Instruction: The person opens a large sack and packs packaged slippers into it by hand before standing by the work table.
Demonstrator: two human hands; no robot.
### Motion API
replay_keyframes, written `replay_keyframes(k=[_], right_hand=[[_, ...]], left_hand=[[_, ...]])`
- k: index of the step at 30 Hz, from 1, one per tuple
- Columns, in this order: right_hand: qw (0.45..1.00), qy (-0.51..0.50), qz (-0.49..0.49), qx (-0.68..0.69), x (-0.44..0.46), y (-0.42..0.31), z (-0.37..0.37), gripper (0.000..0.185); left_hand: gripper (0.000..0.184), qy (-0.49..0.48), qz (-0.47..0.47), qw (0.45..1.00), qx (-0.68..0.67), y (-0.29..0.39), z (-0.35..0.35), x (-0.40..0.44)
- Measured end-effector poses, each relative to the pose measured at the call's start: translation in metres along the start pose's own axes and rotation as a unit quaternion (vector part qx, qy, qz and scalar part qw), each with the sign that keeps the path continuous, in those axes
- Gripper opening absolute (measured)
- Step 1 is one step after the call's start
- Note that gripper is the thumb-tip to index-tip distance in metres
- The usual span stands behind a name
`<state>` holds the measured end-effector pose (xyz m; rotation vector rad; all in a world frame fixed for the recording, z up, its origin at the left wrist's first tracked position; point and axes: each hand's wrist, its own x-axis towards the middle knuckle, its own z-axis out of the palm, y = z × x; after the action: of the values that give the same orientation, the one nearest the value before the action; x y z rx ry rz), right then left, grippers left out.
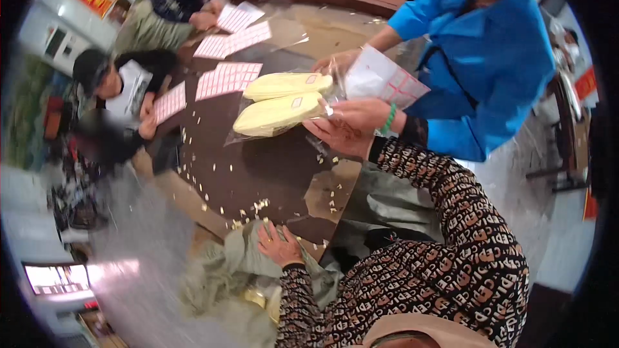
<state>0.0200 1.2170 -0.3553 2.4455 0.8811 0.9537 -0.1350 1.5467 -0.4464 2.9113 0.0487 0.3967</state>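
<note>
A clear plastic bag (238,134) encloses a pair of pale yellow slippers (277,115) with small labels on top. My right hand (343,138) grips the bag's near right end, its fingers partly hidden beside a co-worker's hand (364,115) that wears a green bracelet. The same co-worker's other hand (336,63) is at the far side of the bag, by a white sheet with red-framed labels (400,84). At the table's near edge, my left hand (280,245) lies with fingers spread on grey-green cloth (242,254).
Small pale scraps (260,205) are scattered over the dark table (251,167). Several label sheets (229,80) lie toward the far side. Two other people sit across at the left, each with hands at label sheets. A co-worker in a blue jacket (503,58) stands at the right.
</note>
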Motion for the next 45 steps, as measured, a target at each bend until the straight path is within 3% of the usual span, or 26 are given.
replay_keyframes(k=[1,4,5,6,8,9,11,12,15,19,22,24,27,28,29,31,33,34,37,38,40,45], right_hand=[[0.999,-0.021,-0.030,-0.032,0.010,-0.007,-0.010,0.057],[0.965,-0.150,-0.118,-0.181,0.037,-0.032,-0.049,0.053],[0.971,-0.141,-0.097,-0.168,0.042,-0.040,-0.053,0.052],[0.984,-0.118,-0.056,-0.121,0.045,-0.049,-0.055,0.050],[0.983,0.018,0.143,0.112,0.047,-0.080,-0.044,0.050],[0.983,0.026,0.118,0.136,0.051,-0.088,-0.045,0.050],[0.888,0.061,0.168,0.423,0.061,-0.096,-0.051,0.052],[0.885,0.059,0.149,0.437,0.065,-0.106,-0.058,0.052],[0.945,-0.014,0.053,0.321,0.068,-0.129,-0.082,0.059],[0.957,-0.069,0.024,0.280,0.074,-0.149,-0.087,0.060],[0.960,-0.080,0.005,0.269,0.079,-0.150,-0.093,0.063],[0.961,-0.090,0.002,0.261,0.082,-0.154,-0.094,0.064],[0.988,-0.027,-0.004,0.149,0.093,-0.158,-0.089,0.065],[0.988,-0.030,-0.006,0.149,0.096,-0.159,-0.082,0.065],[0.986,-0.119,0.026,0.116,0.098,-0.157,-0.069,0.063],[0.974,-0.205,0.058,0.079,0.092,-0.153,-0.030,0.061],[0.962,-0.206,0.108,0.144,0.077,-0.146,0.016,0.051],[0.962,-0.205,0.108,0.142,0.079,-0.139,0.019,0.051],[0.977,-0.120,0.069,0.160,0.083,-0.121,0.014,0.043],[0.978,-0.122,0.071,0.156,0.082,-0.116,0.009,0.043],[0.976,-0.059,0.093,0.187,0.098,-0.106,-0.027,0.036],[0.949,-0.004,0.108,0.298,0.125,-0.113,-0.152,0.027]], left_hand=[[0.048,-0.003,-0.029,1.000,0.005,0.000,0.001,-0.001],[0.045,0.012,0.000,1.000,-0.003,-0.003,0.002,0.002],[0.045,0.017,0.000,1.000,-0.002,-0.005,0.004,0.000],[0.045,0.013,-0.007,1.000,-0.011,-0.002,0.004,0.001],[0.045,0.016,-0.019,0.999,-0.023,-0.003,0.001,0.002],[0.045,0.023,-0.021,0.999,-0.028,-0.002,-0.001,0.003],[0.044,0.032,-0.025,0.997,-0.063,-0.001,-0.008,0.005],[0.044,0.035,-0.048,0.997,-0.057,-0.001,-0.009,0.005],[0.045,0.052,-0.044,0.996,-0.065,-0.002,-0.009,0.006],[0.042,0.047,-0.050,0.989,-0.129,-0.008,-0.019,-0.010],[0.037,0.129,-0.128,0.947,-0.264,-0.020,-0.025,-0.052],[0.032,0.198,-0.155,0.951,-0.178,-0.041,-0.042,-0.088],[0.031,0.178,-0.232,0.938,-0.184,-0.086,-0.042,-0.142],[0.032,0.152,-0.318,0.903,-0.246,-0.097,-0.041,-0.154],[0.034,0.124,-0.399,0.856,-0.306,-0.103,-0.036,-0.164],[0.035,0.079,-0.419,0.837,-0.344,-0.099,-0.045,-0.155],[0.038,-0.007,-0.455,0.790,-0.410,-0.096,-0.053,-0.143],[0.038,-0.006,-0.454,0.790,-0.412,-0.097,-0.052,-0.141],[0.049,-0.026,-0.297,0.923,-0.242,-0.099,-0.048,-0.141],[0.049,-0.027,-0.295,0.923,-0.246,-0.108,-0.042,-0.144],[0.065,0.026,-0.218,0.975,-0.017,-0.142,-0.031,-0.154],[0.073,-0.041,-0.316,0.933,0.166,-0.189,-0.082,-0.140]])
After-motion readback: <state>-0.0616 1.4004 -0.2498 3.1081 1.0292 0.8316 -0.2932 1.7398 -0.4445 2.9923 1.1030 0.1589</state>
